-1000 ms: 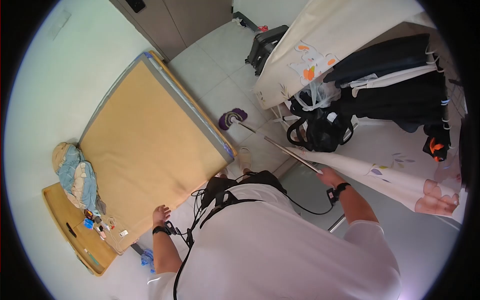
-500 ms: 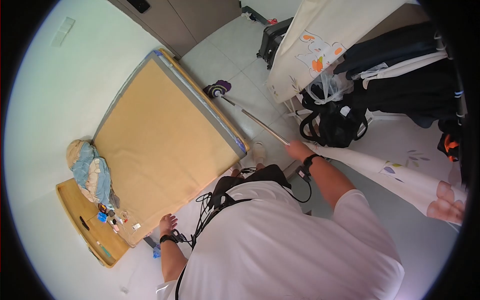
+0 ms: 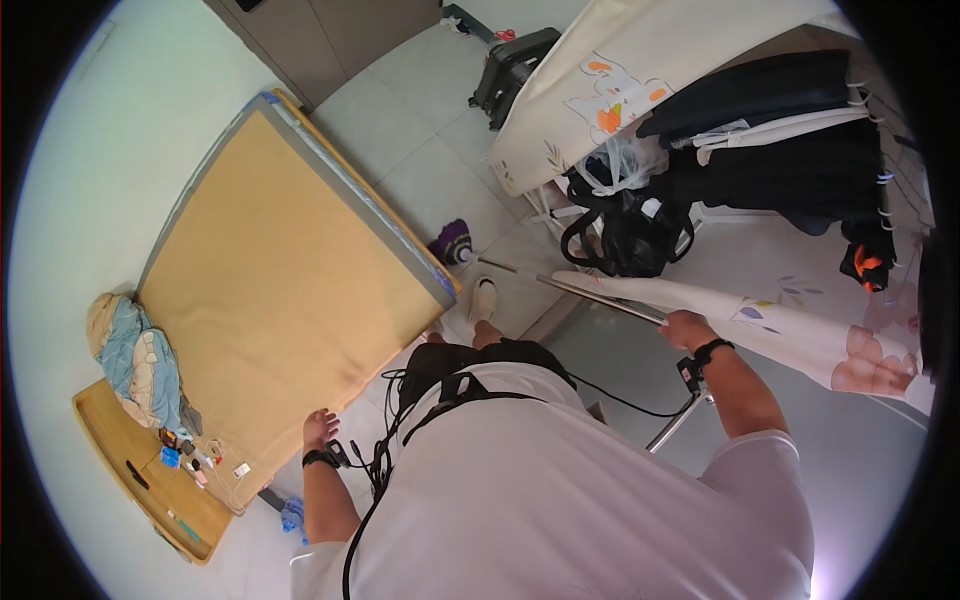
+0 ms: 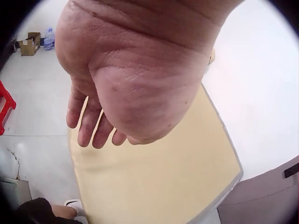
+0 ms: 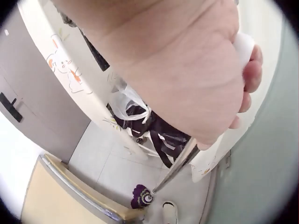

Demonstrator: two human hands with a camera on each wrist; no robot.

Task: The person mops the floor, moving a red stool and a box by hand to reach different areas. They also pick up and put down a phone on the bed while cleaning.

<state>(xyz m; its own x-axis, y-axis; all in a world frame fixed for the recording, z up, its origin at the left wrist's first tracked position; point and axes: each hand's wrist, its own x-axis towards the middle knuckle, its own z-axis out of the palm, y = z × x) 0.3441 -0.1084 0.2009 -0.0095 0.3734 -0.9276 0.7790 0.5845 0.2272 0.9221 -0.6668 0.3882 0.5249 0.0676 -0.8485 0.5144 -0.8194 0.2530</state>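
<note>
My right hand grips the metal pole of a mop, its fingers curled round it. The pole slants down to the purple striped mop head, which lies on the tiled floor right by the bed's edge. In the right wrist view the pole runs from under the palm to the mop head, near a light shoe. My left hand hangs with loose fingers near the bed's side, holding nothing; the left wrist view shows its palm above the tan mattress.
The bed takes up the left side, with a bunched blanket and small items on a wooden board. At right hang a rabbit-print curtain and dark clothes above a black bag. A black suitcase stands further off.
My right hand pushed the mop forward along the bed's edge, then drew it back toward me, bringing the mop head nearer the bed's corner. The left hand stays loose.
</note>
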